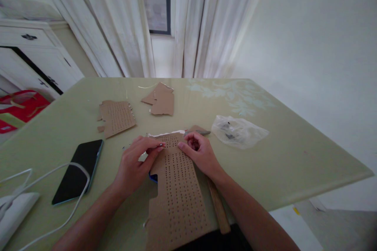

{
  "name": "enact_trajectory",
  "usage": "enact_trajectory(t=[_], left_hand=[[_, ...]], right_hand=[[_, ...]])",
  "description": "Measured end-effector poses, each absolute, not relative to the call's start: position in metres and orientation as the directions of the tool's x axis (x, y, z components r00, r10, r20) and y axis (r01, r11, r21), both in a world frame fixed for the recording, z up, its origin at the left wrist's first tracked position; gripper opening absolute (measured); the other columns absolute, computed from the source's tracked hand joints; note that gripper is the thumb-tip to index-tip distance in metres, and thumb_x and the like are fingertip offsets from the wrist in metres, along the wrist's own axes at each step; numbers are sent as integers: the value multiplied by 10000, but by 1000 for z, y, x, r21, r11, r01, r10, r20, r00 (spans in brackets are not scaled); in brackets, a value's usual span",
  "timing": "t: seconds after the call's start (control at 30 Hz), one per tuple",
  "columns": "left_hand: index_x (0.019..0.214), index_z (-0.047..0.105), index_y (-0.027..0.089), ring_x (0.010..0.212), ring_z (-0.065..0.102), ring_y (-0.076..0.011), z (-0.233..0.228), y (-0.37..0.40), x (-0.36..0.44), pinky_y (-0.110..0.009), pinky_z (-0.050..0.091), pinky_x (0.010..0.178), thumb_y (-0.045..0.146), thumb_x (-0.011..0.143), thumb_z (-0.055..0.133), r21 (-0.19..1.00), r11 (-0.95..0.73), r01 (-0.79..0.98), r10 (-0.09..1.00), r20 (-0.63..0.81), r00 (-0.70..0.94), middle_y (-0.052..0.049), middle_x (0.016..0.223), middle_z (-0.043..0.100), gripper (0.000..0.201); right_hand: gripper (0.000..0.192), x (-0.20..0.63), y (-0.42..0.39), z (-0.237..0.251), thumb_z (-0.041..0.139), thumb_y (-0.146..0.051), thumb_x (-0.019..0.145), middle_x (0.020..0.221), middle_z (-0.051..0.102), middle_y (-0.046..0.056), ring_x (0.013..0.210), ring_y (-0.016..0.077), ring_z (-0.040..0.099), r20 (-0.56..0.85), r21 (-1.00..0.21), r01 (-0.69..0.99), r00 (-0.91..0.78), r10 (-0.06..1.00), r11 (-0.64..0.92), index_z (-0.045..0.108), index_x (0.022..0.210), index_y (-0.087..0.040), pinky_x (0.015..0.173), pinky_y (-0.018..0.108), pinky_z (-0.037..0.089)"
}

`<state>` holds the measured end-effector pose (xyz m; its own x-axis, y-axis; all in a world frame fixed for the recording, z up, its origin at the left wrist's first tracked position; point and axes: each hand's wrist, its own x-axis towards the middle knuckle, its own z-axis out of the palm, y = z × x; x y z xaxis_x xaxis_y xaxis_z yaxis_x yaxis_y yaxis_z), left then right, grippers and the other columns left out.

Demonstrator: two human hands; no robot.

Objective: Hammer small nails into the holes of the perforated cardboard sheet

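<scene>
Perforated cardboard strip [178,188] lies on the surface's [294,157] near edge; left hand [134,164] fingers pinch something tiny at its top holes, right hand [200,153] curled shut, steadying. Next likely calls for careful hole alignment.

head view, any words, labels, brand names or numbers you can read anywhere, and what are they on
None can be read.
Red bag at the left edge: pale markings, too blurred to tell as letters.
Phone: dark screen, nothing showing.
Perforated cardboard under the left hand and right hand: rows of holes only, no print.
Clear plastic bag: small dark items inside, no label legible.
</scene>
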<state>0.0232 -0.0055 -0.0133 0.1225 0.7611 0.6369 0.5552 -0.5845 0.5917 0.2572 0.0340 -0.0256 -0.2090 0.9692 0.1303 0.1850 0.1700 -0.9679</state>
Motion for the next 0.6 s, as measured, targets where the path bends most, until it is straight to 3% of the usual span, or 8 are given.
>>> enact_trajectory(t=[0.13,0.2,0.27,0.33,0.43,0.6], left_hand=[[1048,775,247,784,660,-132,-14,-4,23,-259,521,748,185,1033,700,605,-581,544,770,624,129,22,948,784,98],[1051,779,251,759,644,-126,-13,-4,22,-251,513,718,183,1027,704,616,-570,544,780,613,123,28,940,785,104],[1048,781,253,731,620,-122,-13,-5,21,-249,502,698,186,1020,710,619,-555,555,789,602,118,34,922,781,101],[1043,782,256,717,600,-120,-12,-5,21,-251,491,686,197,1015,718,617,-546,567,794,597,116,39,904,775,91],[1047,782,261,694,573,-119,-13,-4,20,-256,476,669,217,1011,727,622,-537,569,796,597,100,41,901,775,79],[1037,787,248,673,572,-123,-17,0,19,-268,475,656,248,1005,734,650,-552,522,794,601,91,22,881,779,62]], right_hand=[[368,268,39,-23,675,-568,978,758,646,-6,671,159,565,154,-934,301,-152,976,194,700,924,-205,631,280,427],[397,282,44,-20,598,-573,1028,768,683,15,687,175,596,188,-864,467,-48,981,189,692,902,-209,648,293,420],[376,296,49,-17,664,-551,998,718,672,20,679,190,589,157,-683,727,40,987,79,664,824,-217,638,304,360],[393,305,52,-15,728,-570,952,739,697,41,716,211,608,38,-509,860,60,997,-32,661,782,-222,625,309,306],[333,307,51,-17,771,-499,912,796,734,58,745,218,623,-84,-423,906,-8,996,-28,668,755,-223,620,314,270],[298,302,52,-23,766,-332,834,701,694,66,700,220,613,-53,-467,884,-10,999,-16,586,621,-225,621,326,275]])
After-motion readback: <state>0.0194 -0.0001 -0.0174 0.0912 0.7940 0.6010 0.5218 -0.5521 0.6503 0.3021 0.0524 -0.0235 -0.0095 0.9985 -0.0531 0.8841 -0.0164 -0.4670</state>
